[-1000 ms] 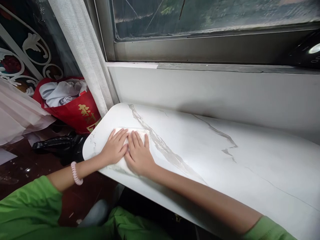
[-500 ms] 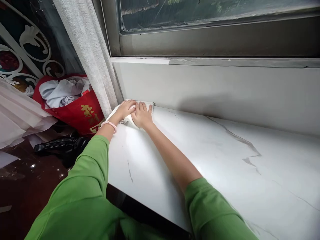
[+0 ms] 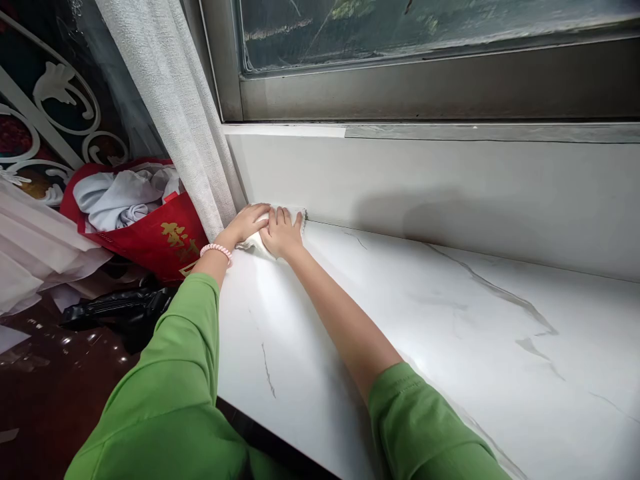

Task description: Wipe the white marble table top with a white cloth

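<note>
Both my hands press a white cloth [image 3: 251, 241] flat into the far left corner of a white marble-patterned tabletop [image 3: 400, 320], where it meets the wall. My left hand [image 3: 249, 223] lies on the cloth's left part, fingers stretched out, with a pink bead bracelet [image 3: 215, 249] on its wrist. My right hand [image 3: 283, 233] lies beside it, touching it, fingers flat and pointing to the wall. Most of the cloth is hidden under the hands. Green sleeves cover both arms.
A white curtain [image 3: 175, 113] hangs just left of the hands. A window frame [image 3: 425, 87] runs above the white wall [image 3: 450, 193]. On the floor to the left are a red bag [image 3: 150, 233] with pale clothes and a black bag [image 3: 120, 310].
Both hands slid the cloth from the table's near left edge to the far corner by the wall. Since half a second ago they have barely moved.
</note>
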`<state>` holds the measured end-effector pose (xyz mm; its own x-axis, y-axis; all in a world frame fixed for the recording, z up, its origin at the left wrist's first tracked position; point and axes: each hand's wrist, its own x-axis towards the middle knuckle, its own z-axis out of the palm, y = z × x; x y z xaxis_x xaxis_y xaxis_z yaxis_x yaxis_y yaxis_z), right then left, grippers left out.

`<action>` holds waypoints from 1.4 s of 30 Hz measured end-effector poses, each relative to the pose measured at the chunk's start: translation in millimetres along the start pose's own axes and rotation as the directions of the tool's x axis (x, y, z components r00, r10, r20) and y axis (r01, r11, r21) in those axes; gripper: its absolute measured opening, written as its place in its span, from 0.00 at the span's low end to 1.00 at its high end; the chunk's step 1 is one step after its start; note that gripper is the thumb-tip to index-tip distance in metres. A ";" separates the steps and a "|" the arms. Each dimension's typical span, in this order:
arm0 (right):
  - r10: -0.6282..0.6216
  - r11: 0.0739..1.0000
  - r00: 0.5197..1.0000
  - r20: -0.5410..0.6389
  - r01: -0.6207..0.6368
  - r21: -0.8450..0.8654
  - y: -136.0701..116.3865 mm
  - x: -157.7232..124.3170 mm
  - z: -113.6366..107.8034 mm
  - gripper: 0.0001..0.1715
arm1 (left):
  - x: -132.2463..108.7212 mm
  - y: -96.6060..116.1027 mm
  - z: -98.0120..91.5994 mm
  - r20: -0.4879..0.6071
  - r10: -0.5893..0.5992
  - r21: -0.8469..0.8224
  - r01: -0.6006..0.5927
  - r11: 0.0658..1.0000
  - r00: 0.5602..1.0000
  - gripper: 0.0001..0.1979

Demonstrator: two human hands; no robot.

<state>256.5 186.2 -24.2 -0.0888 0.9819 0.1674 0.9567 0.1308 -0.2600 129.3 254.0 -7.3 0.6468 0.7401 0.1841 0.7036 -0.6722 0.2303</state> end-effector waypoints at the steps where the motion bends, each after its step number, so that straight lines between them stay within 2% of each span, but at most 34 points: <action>1: -0.002 1.000 1.000 -0.002 0.001 -0.004 0.1 0.0 0.7 0.37 | 0.1 -0.8 0.3 0.004 0.002 0.003 -0.002 1.000 1.000 0.23; 8: -0.009 1.000 0.999 -0.040 0.008 -0.011 -1.9 -9.3 0.2 0.36 | -6.8 4.9 2.3 0.024 -0.026 0.072 0.024 0.997 0.999 0.23; 13: -0.031 0.999 0.999 -0.016 0.031 0.025 -16.5 -37.0 -8.2 0.36 | -36.3 16.9 -3.5 0.037 -0.056 0.083 0.053 0.995 0.998 0.24; 22: -0.135 0.989 0.987 -0.085 0.140 0.051 -68.8 -126.7 -13.9 0.37 | -141.5 46.8 -21.6 0.078 -0.083 0.100 0.075 0.992 0.994 0.24; 26: -0.177 0.981 0.984 -0.030 0.179 0.070 -90.4 -167.4 -26.4 0.38 | -190.8 66.1 -28.4 0.076 -0.078 0.109 0.069 0.992 0.994 0.25; 30: -0.256 0.964 0.966 0.017 0.254 0.078 -108.0 -208.4 -35.9 0.39 | -238.6 94.9 -35.1 0.072 -0.076 0.118 0.067 0.991 0.995 0.26; 34: -0.331 0.944 0.942 0.060 0.330 0.028 -121.1 -240.2 -42.0 0.38 | -275.5 120.6 -38.1 0.070 -0.054 0.108 0.046 0.993 0.996 0.27; 38: -0.373 0.927 0.923 0.097 0.374 0.012 -121.9 -243.1 -51.1 0.40 | -286.5 125.8 -38.9 0.041 -0.057 0.099 0.052 0.994 0.998 0.26; 42: -0.414 0.908 0.906 0.086 0.404 0.113 -109.3 -221.2 -51.5 0.43 | -277.4 113.6 -46.5 0.054 -0.062 0.102 0.056 0.993 0.997 0.27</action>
<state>185.8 -52.3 16.1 -0.5004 0.8473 0.1779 0.8013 0.5311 -0.2756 16.1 -26.7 12.3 0.6168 0.7783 0.1171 0.7654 -0.6278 0.1413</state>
